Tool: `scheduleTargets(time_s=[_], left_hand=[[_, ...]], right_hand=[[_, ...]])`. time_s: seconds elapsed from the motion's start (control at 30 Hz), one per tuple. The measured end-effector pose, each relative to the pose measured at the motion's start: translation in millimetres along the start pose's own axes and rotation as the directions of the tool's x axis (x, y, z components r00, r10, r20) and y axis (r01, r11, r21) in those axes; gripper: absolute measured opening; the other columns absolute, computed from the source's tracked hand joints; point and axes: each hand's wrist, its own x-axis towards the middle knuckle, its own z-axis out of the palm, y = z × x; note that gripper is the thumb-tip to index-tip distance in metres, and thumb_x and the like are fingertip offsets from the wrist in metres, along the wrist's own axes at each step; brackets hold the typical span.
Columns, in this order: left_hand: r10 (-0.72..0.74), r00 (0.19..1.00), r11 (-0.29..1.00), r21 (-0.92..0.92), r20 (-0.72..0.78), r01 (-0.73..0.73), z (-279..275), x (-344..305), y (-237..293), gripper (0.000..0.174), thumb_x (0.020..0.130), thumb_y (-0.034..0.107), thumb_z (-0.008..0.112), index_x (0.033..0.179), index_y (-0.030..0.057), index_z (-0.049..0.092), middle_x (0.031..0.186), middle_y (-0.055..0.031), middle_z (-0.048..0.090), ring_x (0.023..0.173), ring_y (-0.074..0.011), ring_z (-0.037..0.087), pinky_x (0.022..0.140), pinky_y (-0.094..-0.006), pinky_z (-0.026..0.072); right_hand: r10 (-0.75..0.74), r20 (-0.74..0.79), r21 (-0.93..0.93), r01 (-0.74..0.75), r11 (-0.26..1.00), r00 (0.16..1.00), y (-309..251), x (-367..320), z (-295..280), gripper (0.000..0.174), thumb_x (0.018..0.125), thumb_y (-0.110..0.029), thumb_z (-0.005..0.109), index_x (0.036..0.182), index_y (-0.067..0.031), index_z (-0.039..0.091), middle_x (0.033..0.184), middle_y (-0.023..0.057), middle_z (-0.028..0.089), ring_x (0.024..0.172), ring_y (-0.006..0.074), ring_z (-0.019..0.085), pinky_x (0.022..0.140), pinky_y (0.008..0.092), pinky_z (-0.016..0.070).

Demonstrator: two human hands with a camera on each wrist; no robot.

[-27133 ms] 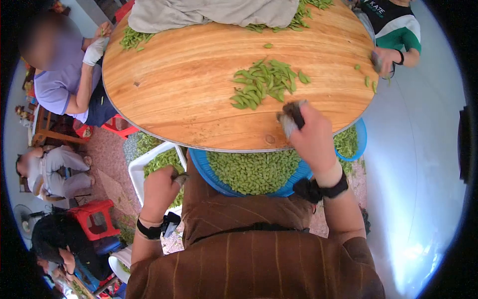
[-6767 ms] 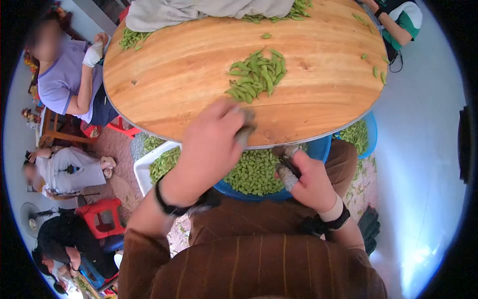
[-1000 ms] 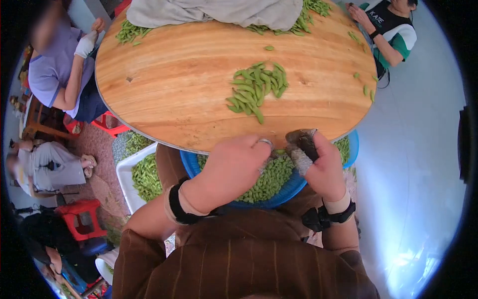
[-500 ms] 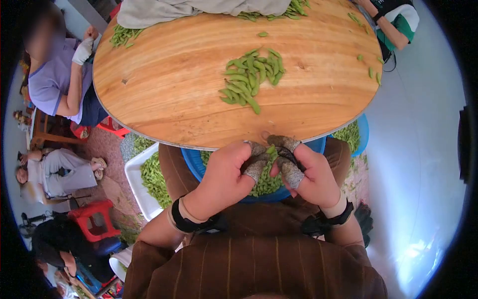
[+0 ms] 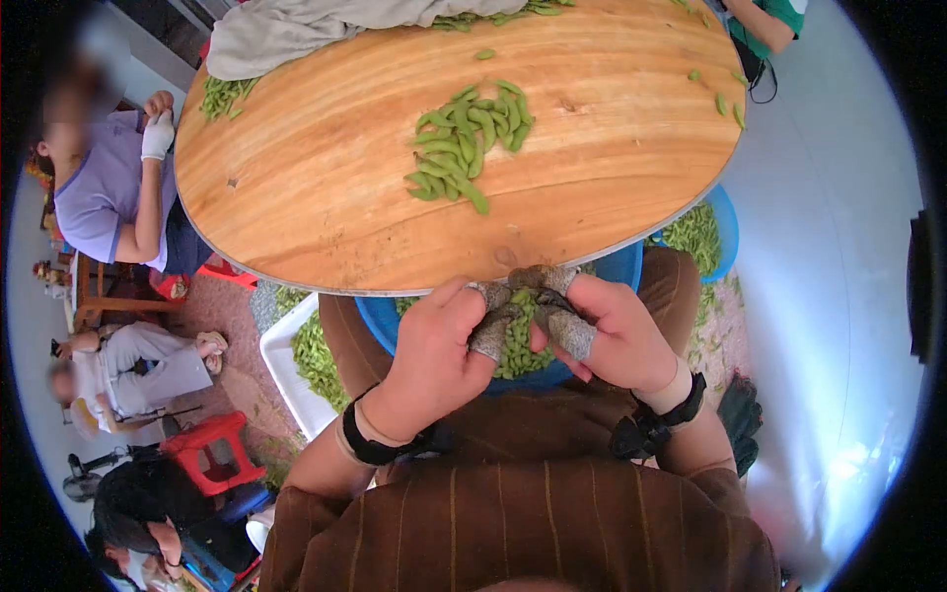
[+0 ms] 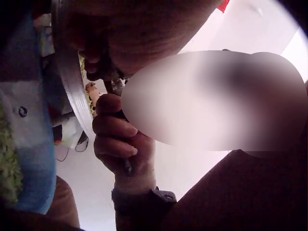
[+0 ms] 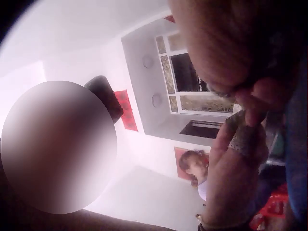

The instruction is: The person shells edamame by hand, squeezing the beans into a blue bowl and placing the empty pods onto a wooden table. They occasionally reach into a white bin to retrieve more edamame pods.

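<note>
Both hands meet over the near table edge, with grey wraps on thumbs and forefingers. My left hand [image 5: 439,345] pinches a green soybean pod [image 5: 529,293], mostly hidden among the fingertips. My right hand [image 5: 626,331] closes in from the other side and grips a dark slim tool. Its thin end [image 6: 127,166] pokes out below the curled fingers in the left wrist view; its working end is hidden. Under the hands, a blue basin [image 5: 377,321] on the lap holds many green pods. A small pile of soybean pods [image 5: 459,148] lies ahead on the round wooden table [image 5: 316,168].
A white bin [image 5: 281,360] of pods stands at left, and another blue basin [image 5: 728,232] of pods at right. A grey cloth [image 5: 286,35] covers pods at the table's far side. A person [image 5: 109,197] sits at left; another's arm [image 5: 764,25] shows at far right.
From the table edge a second ago, my left hand has turned toward the right hand, and their fingertips now meet. The pod pile is smaller than 27 seconds ago. The head view has shifted slightly.
</note>
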Motion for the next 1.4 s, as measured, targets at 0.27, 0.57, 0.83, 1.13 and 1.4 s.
scheduleTargets(time_s=[0.27,0.57,0.83,1.13,1.4], left_hand=[[-0.269,0.768,-0.221,-0.813,0.581,0.538,8.9,-23.9,-9.7,0.015,0.093,0.014,0.051,0.103,0.0041,0.055,0.071,-0.0012,0.05,0.056,-0.0079,0.039,0.051,-0.0212,0.0305],[-0.442,0.669,-0.106,-0.775,0.598,0.623,8.7,-28.1,-8.1,0.014,0.093,0.018,0.046,0.091,0.0058,0.052,0.065,-0.0018,0.049,0.052,-0.0093,0.039,0.05,-0.0221,0.0296],[-0.462,0.836,0.544,-0.65,0.296,0.531,10.4,-25.3,-13.3,0.012,0.09,0.011,0.054,0.092,0.0019,0.06,0.072,-0.0024,0.056,0.065,-0.0067,0.047,0.057,-0.0223,0.0395],[-0.573,0.819,0.818,0.069,0.007,0.572,-65.2,-91.0,-55.8,0.013,0.079,0.009,0.066,0.089,0.0015,0.063,0.075,-0.0127,0.06,0.064,-0.0218,0.057,0.058,-0.0328,0.0453],[-0.366,0.87,0.803,0.36,-0.331,0.475,-79.1,-95.9,-45.0,0.013,0.074,0.008,0.067,0.085,0.0025,0.062,0.077,-0.0155,0.059,0.07,-0.0337,0.059,0.06,-0.0402,0.0466]], right_hand=[[-0.275,-0.009,-0.094,0.273,0.958,0.962,42.1,6.1,7.6,0.029,0.085,-0.008,0.057,0.114,-0.0049,0.058,0.074,0.0074,0.06,0.05,0.0182,0.053,0.048,0.0289,0.0426],[-0.368,-0.065,-0.557,0.272,0.785,0.928,50.1,0.8,8.4,0.035,0.082,-0.011,0.064,0.116,-0.001,0.056,0.078,0.0061,0.063,0.069,0.0165,0.061,0.064,0.029,0.049],[-0.009,-0.204,-0.135,-0.019,0.991,0.979,34.4,10.4,17.9,0.024,0.082,-0.013,0.067,0.101,0.0001,0.058,0.077,0.0053,0.059,0.062,0.0115,0.055,0.056,0.0295,0.0463],[-0.449,-0.177,-0.785,0.149,0.601,0.876,-12.7,31.3,17.1,0.017,0.075,-0.011,0.065,0.086,-0.0009,0.057,0.078,0.0191,0.057,0.073,0.0396,0.056,0.062,0.0448,0.0448],[-0.622,-0.187,-0.904,0.114,0.412,0.761,-11.6,87.4,21.8,0.024,0.075,-0.011,0.065,0.095,-0.0005,0.056,0.078,0.0179,0.06,0.071,0.0356,0.06,0.06,0.042,0.0472]])
